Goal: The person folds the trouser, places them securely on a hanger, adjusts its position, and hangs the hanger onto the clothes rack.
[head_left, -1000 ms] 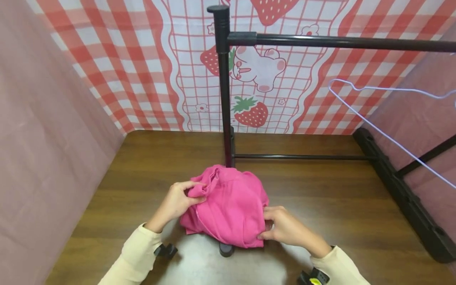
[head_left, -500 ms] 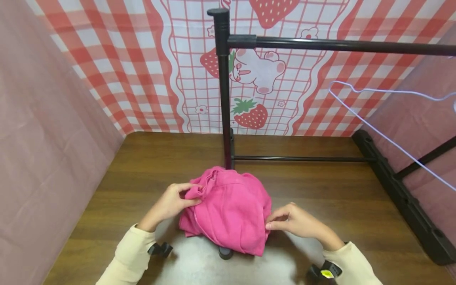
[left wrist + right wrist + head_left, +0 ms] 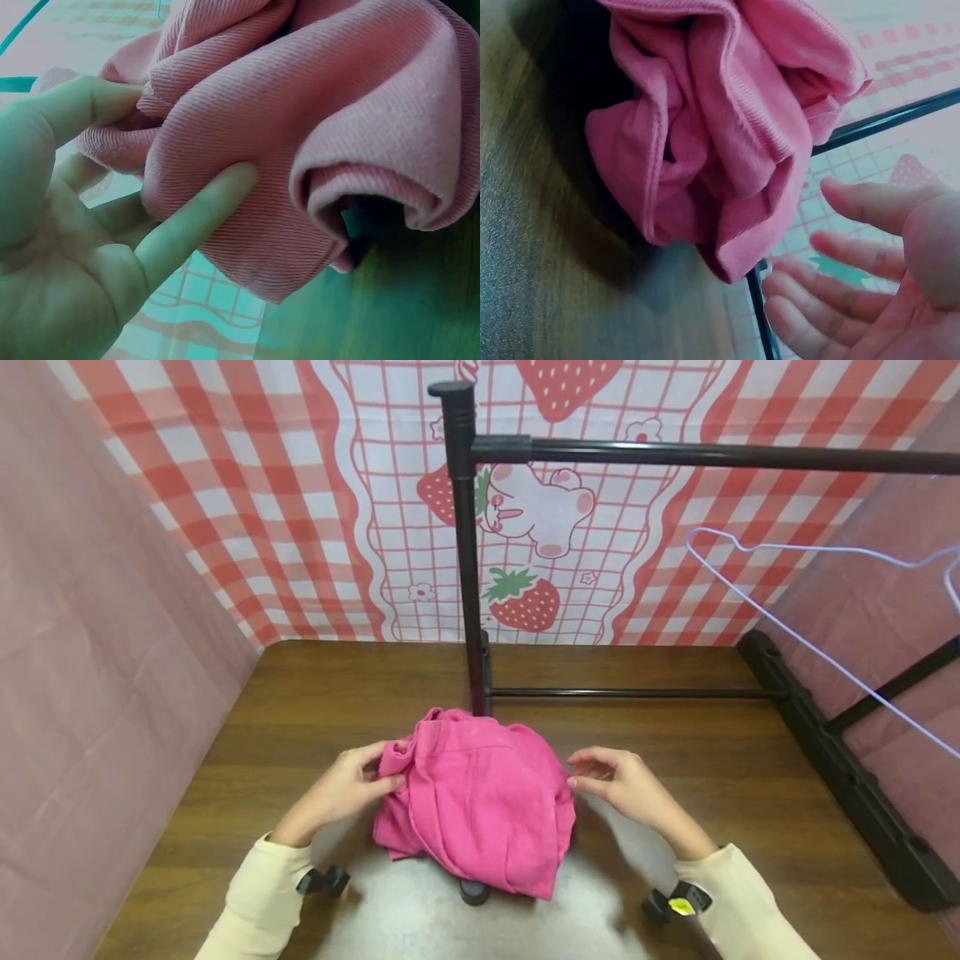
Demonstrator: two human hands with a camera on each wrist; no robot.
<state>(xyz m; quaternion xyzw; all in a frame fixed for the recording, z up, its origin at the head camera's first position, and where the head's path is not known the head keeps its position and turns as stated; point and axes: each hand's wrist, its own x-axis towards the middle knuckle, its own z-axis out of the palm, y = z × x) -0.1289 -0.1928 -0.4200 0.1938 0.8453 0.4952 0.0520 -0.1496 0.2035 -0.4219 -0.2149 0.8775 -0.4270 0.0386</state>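
A bunched pink garment (image 3: pixel 487 802) of ribbed cloth lies in a heap over the foot of the black rack, its kind hidden by the folds. At its left edge my left hand (image 3: pixel 341 789) pinches a rolled fold between thumb and fingers. The left wrist view shows this hand (image 3: pixel 82 240) with one digit flat along the pink cloth (image 3: pixel 247 127). My right hand (image 3: pixel 626 785) hovers by the heap's right side with fingers loosely bent. In the right wrist view, this hand (image 3: pixel 862 277) holds nothing and sits apart from the garment (image 3: pixel 705 135).
A black clothes rack (image 3: pixel 467 568) rises behind the garment, its top bar (image 3: pixel 712 453) running right. From the right side a lilac wire hanger (image 3: pixel 810 643) reaches in. Wooden tabletop (image 3: pixel 337 685) surrounds the heap, with a strawberry-print curtain (image 3: pixel 300 527) behind.
My right hand has let go of the garment's right side and moved up and away from it. The left hand has shifted slightly left, still holding its fold.
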